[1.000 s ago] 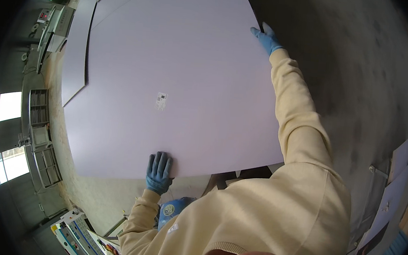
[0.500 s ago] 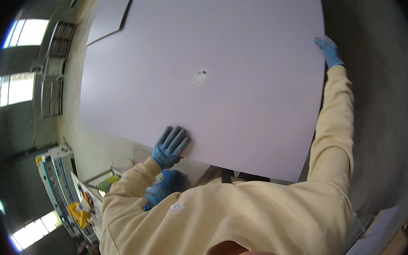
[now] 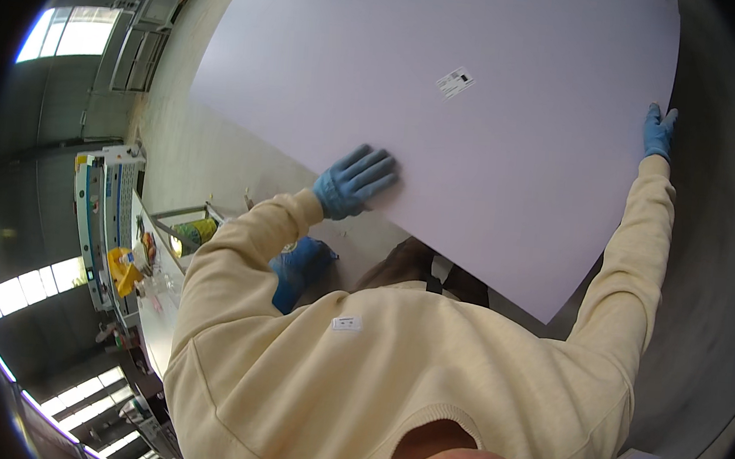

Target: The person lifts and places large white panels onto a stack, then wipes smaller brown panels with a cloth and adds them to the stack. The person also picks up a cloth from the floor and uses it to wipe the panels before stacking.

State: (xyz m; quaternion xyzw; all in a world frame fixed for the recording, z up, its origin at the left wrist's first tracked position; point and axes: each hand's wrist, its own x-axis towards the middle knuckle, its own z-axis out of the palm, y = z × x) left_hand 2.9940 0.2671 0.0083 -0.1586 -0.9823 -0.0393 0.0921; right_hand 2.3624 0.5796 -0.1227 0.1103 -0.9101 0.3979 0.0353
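Hands in blue gloves steady a large pale lilac panel (image 3: 483,108) that fills the upper middle of the view, above a grey concrete floor (image 3: 712,286). The left hand (image 3: 354,180) lies flat, fingers spread, on the panel's near face by its lower edge, pressing rather than gripping. The right hand (image 3: 658,133), arm stretched out, curls over the panel's far right edge. A small label (image 3: 456,82) sits on the face. This looks like carrying or repositioning; any next move seems to call for balance across both hands.
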